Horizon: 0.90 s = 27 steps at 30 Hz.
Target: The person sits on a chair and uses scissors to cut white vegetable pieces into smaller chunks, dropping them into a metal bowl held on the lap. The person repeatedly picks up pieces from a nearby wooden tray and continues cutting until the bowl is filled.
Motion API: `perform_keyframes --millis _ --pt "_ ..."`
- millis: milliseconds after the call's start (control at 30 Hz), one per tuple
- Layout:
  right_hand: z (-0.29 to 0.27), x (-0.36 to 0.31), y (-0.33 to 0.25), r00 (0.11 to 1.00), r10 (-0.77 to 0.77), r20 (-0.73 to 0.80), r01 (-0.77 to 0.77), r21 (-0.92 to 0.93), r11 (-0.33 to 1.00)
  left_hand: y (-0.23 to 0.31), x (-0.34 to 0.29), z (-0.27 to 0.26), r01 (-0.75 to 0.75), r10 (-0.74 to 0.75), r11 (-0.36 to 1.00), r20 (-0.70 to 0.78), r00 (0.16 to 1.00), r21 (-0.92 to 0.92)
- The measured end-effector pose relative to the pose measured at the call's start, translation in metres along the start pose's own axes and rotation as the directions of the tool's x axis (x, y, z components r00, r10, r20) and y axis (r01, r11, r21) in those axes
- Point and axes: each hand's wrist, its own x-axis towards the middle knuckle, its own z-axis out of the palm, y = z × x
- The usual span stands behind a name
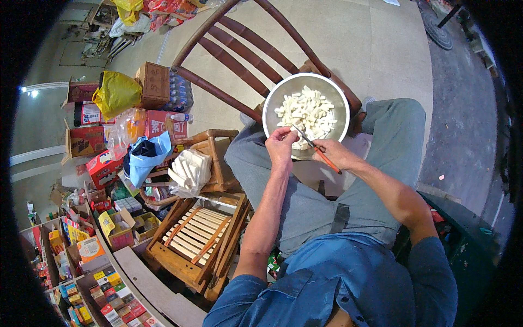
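Note:
A wide metal bowl (341,98) rests on the seat of a brown wooden chair (239,49), between my knees. Many short, pale white sticks (308,108) lie heaped inside it. Over the bowl's near rim, my left hand (280,143) is closed in a pinch at the blade tips; whatever it pinches is too small to make out. My right hand (339,155) grips a pair of scissors with orange-red handles (327,158), its dark blades pointing up and left toward the left fingertips. Part of the handles is hidden by my fingers.
Left of my knee, a clear plastic bag of longer white sticks (190,170) sits on a wooden stool (218,163). Near it stand a folded slatted wooden chair (199,234), a blue bag (147,155), cartons (163,122), bottled drinks (180,92) and shelves of small boxes (117,300).

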Motion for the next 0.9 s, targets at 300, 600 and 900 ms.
perform_keyframes --millis 300,600,900 --pt "-0.01 -0.018 -0.039 0.971 0.239 0.009 -0.231 0.296 0.927 0.0 0.003 -0.003 0.087 -0.088 0.996 -0.029 0.996 -0.036" --pt "0.001 -0.001 0.008 1.0 0.026 -0.004 -0.026 0.032 0.999 -0.002 0.003 0.001 -0.014 0.013 0.999 -0.038 0.999 -0.04" --pt "-0.002 -0.002 0.0 0.997 0.08 0.0 -0.08 0.036 0.996 -0.001 -0.005 0.007 -0.044 0.045 0.996 -0.02 0.999 0.084"
